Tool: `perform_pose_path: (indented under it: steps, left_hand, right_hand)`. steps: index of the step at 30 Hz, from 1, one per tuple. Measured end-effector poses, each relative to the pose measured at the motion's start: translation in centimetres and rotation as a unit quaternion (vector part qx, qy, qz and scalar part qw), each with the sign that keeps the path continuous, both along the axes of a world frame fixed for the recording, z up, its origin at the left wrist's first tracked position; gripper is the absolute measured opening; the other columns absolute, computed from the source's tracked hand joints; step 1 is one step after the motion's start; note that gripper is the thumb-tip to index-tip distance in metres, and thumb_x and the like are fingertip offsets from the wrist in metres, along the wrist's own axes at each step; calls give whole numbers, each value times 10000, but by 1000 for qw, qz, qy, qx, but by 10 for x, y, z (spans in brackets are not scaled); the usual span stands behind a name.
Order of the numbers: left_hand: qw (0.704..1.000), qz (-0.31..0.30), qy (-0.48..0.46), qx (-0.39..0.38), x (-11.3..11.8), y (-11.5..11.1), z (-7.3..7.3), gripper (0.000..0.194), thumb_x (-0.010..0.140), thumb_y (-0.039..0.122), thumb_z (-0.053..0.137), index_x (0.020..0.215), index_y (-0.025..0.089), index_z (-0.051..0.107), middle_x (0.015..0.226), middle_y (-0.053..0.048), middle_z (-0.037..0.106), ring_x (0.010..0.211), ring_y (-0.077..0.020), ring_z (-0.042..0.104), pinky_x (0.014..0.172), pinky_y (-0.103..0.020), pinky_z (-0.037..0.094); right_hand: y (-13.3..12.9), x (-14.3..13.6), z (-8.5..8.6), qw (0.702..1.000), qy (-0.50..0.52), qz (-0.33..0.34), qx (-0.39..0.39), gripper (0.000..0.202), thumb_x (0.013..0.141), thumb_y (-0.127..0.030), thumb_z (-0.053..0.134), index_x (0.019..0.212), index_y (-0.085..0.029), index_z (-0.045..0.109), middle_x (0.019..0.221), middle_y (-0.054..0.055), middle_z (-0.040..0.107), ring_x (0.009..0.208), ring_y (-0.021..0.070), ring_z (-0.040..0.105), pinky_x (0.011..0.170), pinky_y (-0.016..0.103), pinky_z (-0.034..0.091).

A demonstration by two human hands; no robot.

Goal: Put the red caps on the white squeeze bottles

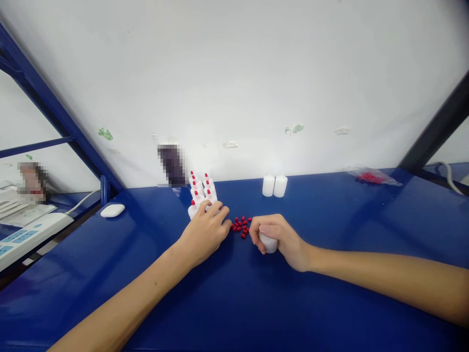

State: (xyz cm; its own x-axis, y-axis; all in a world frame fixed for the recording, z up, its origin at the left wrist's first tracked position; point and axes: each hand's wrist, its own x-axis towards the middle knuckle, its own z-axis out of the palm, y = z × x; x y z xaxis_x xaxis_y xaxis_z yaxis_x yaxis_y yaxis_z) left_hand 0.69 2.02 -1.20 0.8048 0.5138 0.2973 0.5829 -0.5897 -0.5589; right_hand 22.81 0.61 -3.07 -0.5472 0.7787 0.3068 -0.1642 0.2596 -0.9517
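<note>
On the blue table (220,303) my right hand (280,239) is wrapped round a white bottle (270,243), its thumb over the top. My left hand (208,227) reaches over the front of a group of white bottles with red tips (198,187), fingers bent and apart. Its fingertips partly hide the nearest bottle, so whether it touches one is unclear. Several small red caps (242,225) lie loose between my two hands. Farther back stand two white bottles (274,186) side by side, with no red tips showing.
A clear bag of red caps (372,177) lies at the back right. A white rounded object (113,210) rests near the left edge, beside a blue frame post (104,189). Beyond it is a white power strip (32,234). The white wall (238,88) rises behind the table.
</note>
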Motion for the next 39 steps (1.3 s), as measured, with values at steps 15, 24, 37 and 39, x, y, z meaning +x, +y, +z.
perform_pose_path:
  steps: [15, 24, 37, 39]
  left_hand:
    - [857, -150, -441, -220, 19, -24, 13, 179, 947, 113, 583, 1050, 186, 710, 946, -50, 736, 870, -166, 655, 815, -336, 497]
    - [767, -223, -517, -309, 37, -36, 8, 99, 860, 108, 709, 905, 192, 737, 810, -11, 772, 947, -181, 662, 946, -352, 505]
    - [807, -262, -465, -253, 34, -32, 10, 204, 810, 20, 639, 922, 183, 688, 816, -4, 751, 802, -150, 671, 930, -388, 507]
    - [821, -258, -442, -254, 33, -32, 9, 208, 838, 40, 628, 974, 189, 678, 826, -5, 751, 802, -152, 657, 940, -397, 494]
  right_hand:
    - [2, -2, -7, 997, -48, -15, 62, 554, 990, -479, 277, 606, -167, 527, 571, 20, 479, 550, 152, 398, 581, 319, 316]
    - [-6, -2, -3, 993, -57, 52, 92, 389, 989, -522, 422, 1067, -159, 540, 772, -8, 476, 623, 130, 403, 576, 276, 357]
    - [-6, -2, 3, 981, -70, 52, 174, 244, 1008, -403, 439, 954, -173, 503, 717, -45, 392, 602, 114, 319, 577, 268, 320]
    - [-6, -2, 1, 981, -79, 42, 171, 262, 1006, -412, 453, 877, -185, 467, 719, -45, 374, 601, 113, 311, 564, 264, 305]
